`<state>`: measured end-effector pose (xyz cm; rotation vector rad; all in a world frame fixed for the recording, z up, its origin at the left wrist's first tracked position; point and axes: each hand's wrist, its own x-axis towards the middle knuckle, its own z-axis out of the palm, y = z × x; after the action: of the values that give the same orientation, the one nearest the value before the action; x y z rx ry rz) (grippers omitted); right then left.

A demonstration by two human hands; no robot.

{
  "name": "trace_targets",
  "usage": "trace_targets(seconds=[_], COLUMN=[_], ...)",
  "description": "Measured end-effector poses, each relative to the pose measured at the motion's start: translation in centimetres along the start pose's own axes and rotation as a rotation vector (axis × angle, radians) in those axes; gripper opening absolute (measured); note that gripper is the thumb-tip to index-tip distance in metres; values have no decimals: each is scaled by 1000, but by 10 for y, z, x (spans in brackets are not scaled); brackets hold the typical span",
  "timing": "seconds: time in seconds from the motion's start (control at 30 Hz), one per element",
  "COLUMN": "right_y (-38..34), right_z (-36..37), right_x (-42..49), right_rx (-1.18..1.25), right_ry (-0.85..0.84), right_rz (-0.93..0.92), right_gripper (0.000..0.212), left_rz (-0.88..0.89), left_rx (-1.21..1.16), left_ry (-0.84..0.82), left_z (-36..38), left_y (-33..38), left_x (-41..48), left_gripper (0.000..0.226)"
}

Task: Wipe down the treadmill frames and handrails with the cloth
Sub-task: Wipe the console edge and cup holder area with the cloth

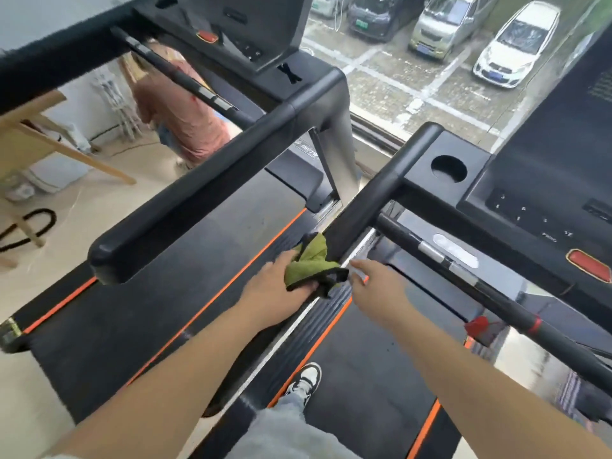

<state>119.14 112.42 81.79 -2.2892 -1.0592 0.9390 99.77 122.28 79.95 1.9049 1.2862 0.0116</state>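
Crumpled green cloth against black handrail end

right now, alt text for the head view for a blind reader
The left hand holds a green cloth at the near end of a black treadmill handrail, while the right hand hovers open beside it. A second treadmill stands to the left.

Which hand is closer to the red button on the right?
Right. The right hand is left of and a bit below the red button; the left hand, gripping the green cloth, is farther left.
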Motion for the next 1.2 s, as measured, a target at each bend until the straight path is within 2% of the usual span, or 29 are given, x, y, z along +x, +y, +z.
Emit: trace_targets(seconds=[0.1,0.2,0.37,0.43,0.57,0.67,0.77,0.87,0.93,1.0,1.2], right_y=[3,6,-6,-12,-18,-16,-13,-15,-16,-16,-8], right_z=[18,32,56,63,76,84,88,90,92,95,86], right_x=[-17,-28,-40,-45,-58,-67,-71,-76,-80,-86,-106], right_rx=[52,47,88,-5,-207,-293,-301,-261,-221,-146,30], right_ry=[-86,-84,38,86,79,54,85,117,48,-27,-224], right_rz=[-6,-26,-131,-264,-502,-621,-588,-479,-375,-296,-148], right_gripper=[41,40,45,50,46,40,36,34,34,32,26], left_rz=[-35,-29,-63,-52,-97,-121,-174,-161,-160,-175,-50], left_rx=[40,103,-123,-129,-32,-36,-1,22,-51,-65,195], left_ry=[-7,5,46,62,156,219,229,171,192,251,398], left_z=[-9,-10,-3,-1,0,5,0,-8,-4,5,30], left_y=[-47,-50,-31,-42,-83,-117,-119,-90,-73,-66,-124], left_x=[-59,-56,-17,-32,-112,-171,-165,-117,-94,-94,-179], left_gripper=[74,77,43,46,70,71,71,58,50,52,73])
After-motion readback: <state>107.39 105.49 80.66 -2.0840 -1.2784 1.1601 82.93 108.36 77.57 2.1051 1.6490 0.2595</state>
